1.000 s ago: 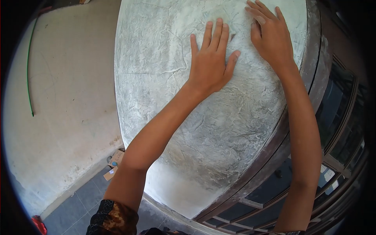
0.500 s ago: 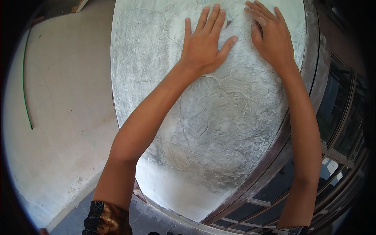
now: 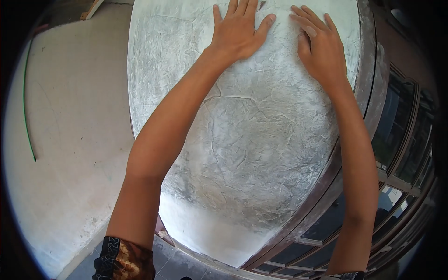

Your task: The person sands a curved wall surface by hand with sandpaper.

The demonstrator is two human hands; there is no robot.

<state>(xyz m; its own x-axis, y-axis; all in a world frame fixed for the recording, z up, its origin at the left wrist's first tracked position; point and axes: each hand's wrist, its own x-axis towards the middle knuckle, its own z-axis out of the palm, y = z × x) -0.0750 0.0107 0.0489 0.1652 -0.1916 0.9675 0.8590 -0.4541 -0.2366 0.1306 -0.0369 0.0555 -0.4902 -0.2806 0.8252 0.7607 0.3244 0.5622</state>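
A whitish, wrinkled sheet-like surface [image 3: 261, 135] fills the middle of the view, smoother and brighter at its lower end. My left hand [image 3: 237, 30] lies palm down near its top, fingers spread, with nothing held. To the right of it, my right hand [image 3: 322, 49] rests over the same surface, fingers apart and slightly bent. No object shows in this hand, though its palm is hidden. A small dark mark lies just beside my left fingertips.
A pale wall [image 3: 74, 107] with a thin green strand [image 3: 26, 116] stands at the left. Dark wooden frames with glass panes [image 3: 396, 121] curve along the right. Grey floor tiles [image 3: 172, 266] show at the bottom.
My left hand has moved up along the surface, its fingertips now near the top edge of the view. My right hand keeps nearly the same place. The view has shifted slightly.
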